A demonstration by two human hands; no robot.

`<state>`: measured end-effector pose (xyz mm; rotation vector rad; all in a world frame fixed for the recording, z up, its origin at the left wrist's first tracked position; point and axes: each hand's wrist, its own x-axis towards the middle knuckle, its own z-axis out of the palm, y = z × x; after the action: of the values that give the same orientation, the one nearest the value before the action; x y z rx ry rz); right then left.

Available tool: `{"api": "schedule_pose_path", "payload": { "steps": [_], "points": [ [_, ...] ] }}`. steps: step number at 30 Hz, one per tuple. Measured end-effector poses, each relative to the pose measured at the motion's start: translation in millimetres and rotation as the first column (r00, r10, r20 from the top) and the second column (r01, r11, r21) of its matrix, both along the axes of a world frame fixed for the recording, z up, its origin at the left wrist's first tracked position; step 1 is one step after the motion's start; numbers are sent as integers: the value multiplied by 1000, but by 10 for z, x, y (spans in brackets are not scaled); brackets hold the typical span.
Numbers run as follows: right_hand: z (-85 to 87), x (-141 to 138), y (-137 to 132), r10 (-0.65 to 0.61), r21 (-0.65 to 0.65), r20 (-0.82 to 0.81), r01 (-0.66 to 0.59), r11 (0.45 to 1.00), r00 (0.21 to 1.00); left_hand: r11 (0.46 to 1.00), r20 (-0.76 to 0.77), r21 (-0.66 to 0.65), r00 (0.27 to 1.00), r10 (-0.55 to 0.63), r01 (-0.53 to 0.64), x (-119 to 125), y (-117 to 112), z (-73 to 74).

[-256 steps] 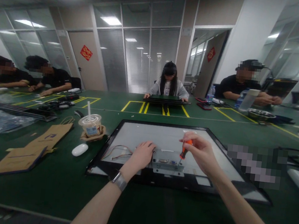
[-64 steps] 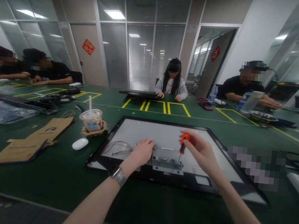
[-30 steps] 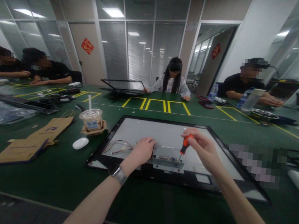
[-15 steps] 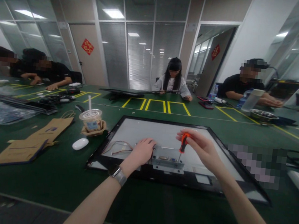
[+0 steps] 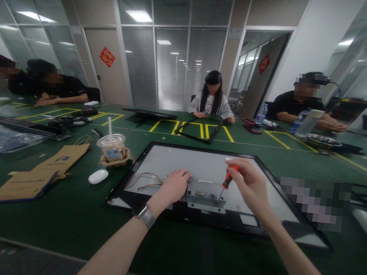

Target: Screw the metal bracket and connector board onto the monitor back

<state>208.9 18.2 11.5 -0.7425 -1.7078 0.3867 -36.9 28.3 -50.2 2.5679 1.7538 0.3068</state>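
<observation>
- While my right hand [image 5: 246, 182] grasps the screwdriver [image 5: 229, 178], its tip is at the bracket [image 5: 205, 202], toward six o'clock on the panel [image 5: 171, 159].
- My left hand [image 5: 174, 189]: bracket's nine o'clock, grip I can't tell.

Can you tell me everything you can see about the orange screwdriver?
The screwdriver has an orange-and-black handle that looks like plastic, and a thin, shiny shaft that looks like metal. The fingers of the right hand hold it by the handle and hide part of it. It tilts, with its handle up and leaning right in the picture. Its shaft points down to the right end of the grey bracket. The tip is too small to make out.
</observation>
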Motion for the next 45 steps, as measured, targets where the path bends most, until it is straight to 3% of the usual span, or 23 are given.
{"api": "schedule_pose_path", "payload": {
  "steps": [5, 12, 20, 26, 33, 40, 45],
  "points": [
    [-22, -24, 17, 20, -20, -65, -21, 1000, 998, 1000, 12, -8, 1000, -2, 2, 7, -7, 17],
    [25, -61, -69, 222, -162, -22, -223, 961, 975, 1000, 1, 12, 1000, -12, 12, -9, 2, -6],
    [2, -42, -7, 56, -35, -29, -57, 998, 998, 1000, 5, -3, 1000, -7, 7, -1, -18, 27],
    [17, -8, -21, 156, -173, -77, -167, 971, 985, 1000, 0, 0, 1000, -8, 8, 3, -24, 42],
    [4, -1, 14, 98, -76, -45, -102, 992, 994, 1000, -3, 0, 1000, -3, 3, 7, -10, 14],
    [7, 21, -11, 239, -259, -110, -260, 930, 965, 1000, 0, 22, 1000, -10, 10, -9, -6, -19],
    [65, -27, -23, 176, -126, -92, -187, 974, 980, 1000, 19, 25, 1000, -8, 7, -4, 8, -29]
  ]
}}
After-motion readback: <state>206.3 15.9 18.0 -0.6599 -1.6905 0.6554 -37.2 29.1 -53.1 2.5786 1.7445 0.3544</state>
